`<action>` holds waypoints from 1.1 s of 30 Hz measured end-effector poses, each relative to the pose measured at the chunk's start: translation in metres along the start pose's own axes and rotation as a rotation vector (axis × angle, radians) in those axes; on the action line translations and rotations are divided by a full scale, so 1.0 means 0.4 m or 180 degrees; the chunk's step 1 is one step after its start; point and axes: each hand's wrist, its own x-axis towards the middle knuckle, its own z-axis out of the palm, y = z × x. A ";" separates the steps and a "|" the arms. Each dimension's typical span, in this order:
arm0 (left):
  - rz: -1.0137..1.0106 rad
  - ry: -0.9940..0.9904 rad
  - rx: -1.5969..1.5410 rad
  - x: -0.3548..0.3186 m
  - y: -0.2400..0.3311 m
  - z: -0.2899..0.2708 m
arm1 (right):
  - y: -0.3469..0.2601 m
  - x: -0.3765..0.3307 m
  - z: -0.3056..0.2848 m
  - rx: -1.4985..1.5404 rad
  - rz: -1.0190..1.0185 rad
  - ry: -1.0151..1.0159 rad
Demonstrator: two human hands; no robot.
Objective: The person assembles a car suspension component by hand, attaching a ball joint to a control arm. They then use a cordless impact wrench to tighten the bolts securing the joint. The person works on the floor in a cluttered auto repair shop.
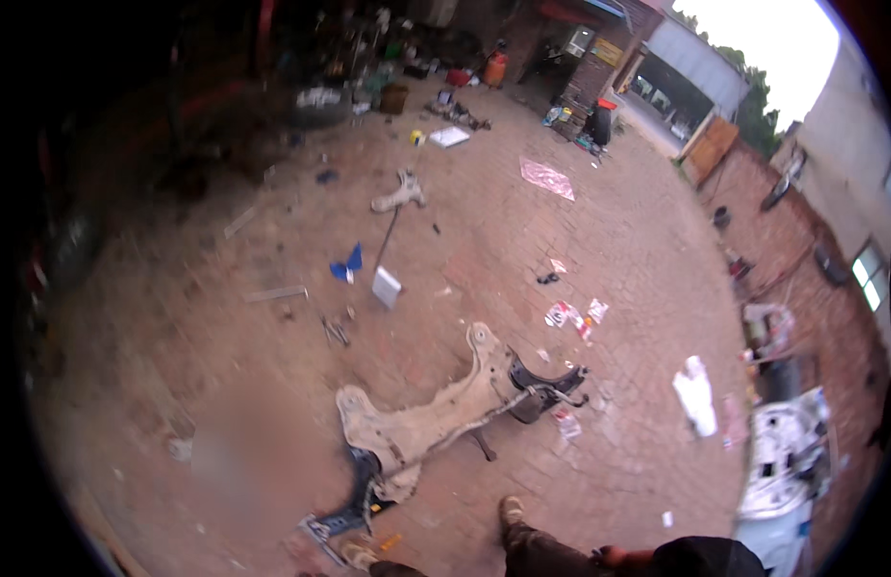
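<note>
Near the lower edge, beside my leg, hangs my right hand (618, 558), its forearm in a dark sleeve. Its fingers are small and dim, so whether they hold anything cannot be made out. My left hand is out of view. On the brick paving in front of my boots lies a car subframe (431, 423), tan with dirt, with a black control arm (354, 495) at its near left end and another black arm (541, 385) at its right end. No hand touches it.
Farther off lie a loose tan control arm (402, 192), a white box (387, 287), a blue cloth or wrapper (347, 263) and scattered packaging (570, 315). A white plastic bag (695, 396) and a pale metal car part (787, 457) lie right. A blurred patch covers the lower left.
</note>
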 end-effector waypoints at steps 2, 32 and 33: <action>0.0286 -0.0093 -0.0058 -0.104 0.211 -0.008 | 0.046 0.112 -0.032 0.0246 -0.0134 -0.0297; 0.2465 0.0661 -0.1848 -0.746 1.380 -0.271 | 0.075 -0.180 -0.833 0.5649 -0.2074 0.0665; 0.2762 0.0407 -0.2015 -0.762 1.412 -0.285 | 0.068 -0.261 -0.885 0.6274 -0.1971 0.0164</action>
